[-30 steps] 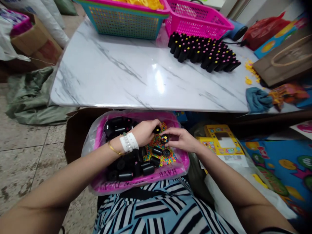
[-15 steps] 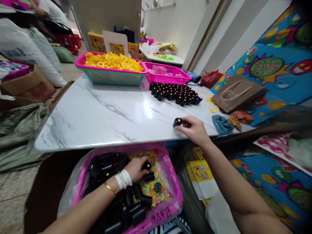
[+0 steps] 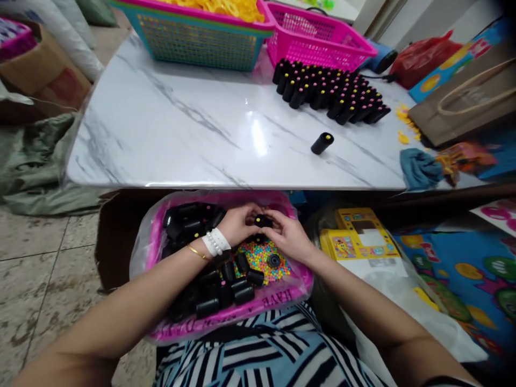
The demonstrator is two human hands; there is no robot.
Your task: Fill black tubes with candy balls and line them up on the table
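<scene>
Over the pink tub (image 3: 300, 277), my left hand (image 3: 241, 221) and my right hand (image 3: 287, 234) meet at one small black cylinder (image 3: 260, 220) with a yellow dot on its end. The fingers of both hands are closed around it. Below them, several black cylinders (image 3: 242, 290) lie jumbled in the tub's left and front parts. Small multicoloured balls (image 3: 258, 255) fill the right part, with a round black piece (image 3: 273, 260) on them. A single black cylinder with a yellow dot (image 3: 322, 143) stands on the marble-patterned table (image 3: 193, 145).
Many black cylinders (image 3: 326, 91) stand grouped at the table's back right. Behind them are a pink basket (image 3: 314, 40) and a teal basket (image 3: 201, 45) with yellow pieces. A blue cloth (image 3: 421, 167) and a brown paper bag (image 3: 463, 102) lie right. Yellow boxes (image 3: 355, 239) sit below the table.
My right hand has left a black cylinder standing on the table and come down to the tub, joining my left hand at another cylinder. The view has tilted downward.
</scene>
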